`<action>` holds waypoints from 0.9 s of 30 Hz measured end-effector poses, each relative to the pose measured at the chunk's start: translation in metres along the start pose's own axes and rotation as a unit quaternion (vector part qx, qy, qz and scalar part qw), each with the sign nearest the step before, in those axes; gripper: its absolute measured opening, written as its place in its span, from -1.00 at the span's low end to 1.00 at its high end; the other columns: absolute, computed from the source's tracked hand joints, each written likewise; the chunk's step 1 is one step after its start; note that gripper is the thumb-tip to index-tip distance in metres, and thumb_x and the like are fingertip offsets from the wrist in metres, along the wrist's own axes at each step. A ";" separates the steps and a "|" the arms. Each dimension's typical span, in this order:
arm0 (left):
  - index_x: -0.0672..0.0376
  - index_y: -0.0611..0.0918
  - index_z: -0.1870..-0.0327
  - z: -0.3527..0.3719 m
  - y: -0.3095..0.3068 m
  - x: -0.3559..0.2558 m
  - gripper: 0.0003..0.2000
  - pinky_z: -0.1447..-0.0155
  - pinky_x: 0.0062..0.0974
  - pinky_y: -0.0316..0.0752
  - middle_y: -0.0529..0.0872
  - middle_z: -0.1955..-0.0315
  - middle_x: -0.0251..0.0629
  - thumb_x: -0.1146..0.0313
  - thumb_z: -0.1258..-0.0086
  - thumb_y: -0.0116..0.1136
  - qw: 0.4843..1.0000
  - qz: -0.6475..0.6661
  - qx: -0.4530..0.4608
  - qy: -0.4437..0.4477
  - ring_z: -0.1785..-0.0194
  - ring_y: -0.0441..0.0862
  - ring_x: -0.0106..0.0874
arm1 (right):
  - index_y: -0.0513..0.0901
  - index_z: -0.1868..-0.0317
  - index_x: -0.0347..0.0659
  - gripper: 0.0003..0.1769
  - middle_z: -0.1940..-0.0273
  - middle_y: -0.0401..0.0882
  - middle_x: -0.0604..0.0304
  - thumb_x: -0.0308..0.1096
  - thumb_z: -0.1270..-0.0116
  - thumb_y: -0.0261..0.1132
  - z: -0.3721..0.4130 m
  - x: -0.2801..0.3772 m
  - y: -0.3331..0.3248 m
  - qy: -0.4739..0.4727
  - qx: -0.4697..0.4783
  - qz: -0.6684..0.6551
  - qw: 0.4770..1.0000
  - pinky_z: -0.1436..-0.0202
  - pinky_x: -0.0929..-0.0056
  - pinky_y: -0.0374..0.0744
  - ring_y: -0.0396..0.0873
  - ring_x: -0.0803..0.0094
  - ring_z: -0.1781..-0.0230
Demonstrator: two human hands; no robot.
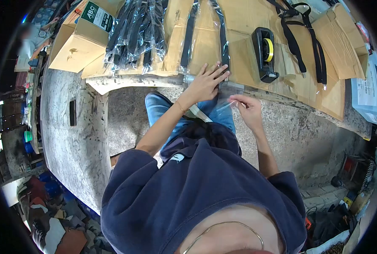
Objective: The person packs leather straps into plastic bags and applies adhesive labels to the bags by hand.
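Observation:
My left hand (204,84) lies with fingers spread on a clear plastic sleeve holding a black strap (223,36), at the table's near edge. The sleeve's loose clear end hangs over that edge toward my lap. My right hand (247,111) is closed in a pinch on this clear plastic (227,103), just right of the left hand. A second sleeved black strap (190,36) runs parallel on the left. Farther left lies a pile of black straps in clear sleeves (137,34).
Right of the straps stands a black tape dispenser (263,55) with a yellow core. Unwrapped black straps (296,40) lie beyond it. Open cardboard boxes (80,48) flank the cardboard-covered table. A dark phone-like rectangle (73,113) rests on the left bench (65,144). Another person (32,42) is at far left.

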State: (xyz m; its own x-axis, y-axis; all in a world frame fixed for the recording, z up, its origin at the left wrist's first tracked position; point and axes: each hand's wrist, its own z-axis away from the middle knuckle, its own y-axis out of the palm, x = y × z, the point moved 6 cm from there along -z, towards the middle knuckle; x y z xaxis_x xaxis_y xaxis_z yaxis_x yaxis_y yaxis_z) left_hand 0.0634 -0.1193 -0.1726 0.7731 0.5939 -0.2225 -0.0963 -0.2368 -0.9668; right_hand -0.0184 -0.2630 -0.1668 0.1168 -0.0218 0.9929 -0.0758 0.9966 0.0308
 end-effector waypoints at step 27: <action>0.11 0.56 -0.10 -0.058 -0.013 0.038 -0.53 -0.32 -0.20 0.22 0.47 -0.21 -0.20 0.15 -0.15 0.27 0.966 0.144 -0.212 -0.028 -0.35 0.31 -0.20 | 0.63 0.08 -0.47 -0.69 0.27 0.69 0.04 -0.35 -0.33 0.25 -0.169 -0.024 -0.035 -0.036 -0.179 0.024 0.983 0.19 0.51 0.54 0.61 0.49 0.31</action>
State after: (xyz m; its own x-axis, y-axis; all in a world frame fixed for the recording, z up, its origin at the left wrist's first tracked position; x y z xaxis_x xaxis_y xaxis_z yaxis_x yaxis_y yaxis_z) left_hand 0.1302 -0.1378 -0.1610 0.7167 0.4945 -0.4917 -0.0268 -0.6850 -0.7280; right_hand 0.1489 -0.2838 -0.2112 0.0499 0.0329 0.9982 0.2755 0.9602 -0.0454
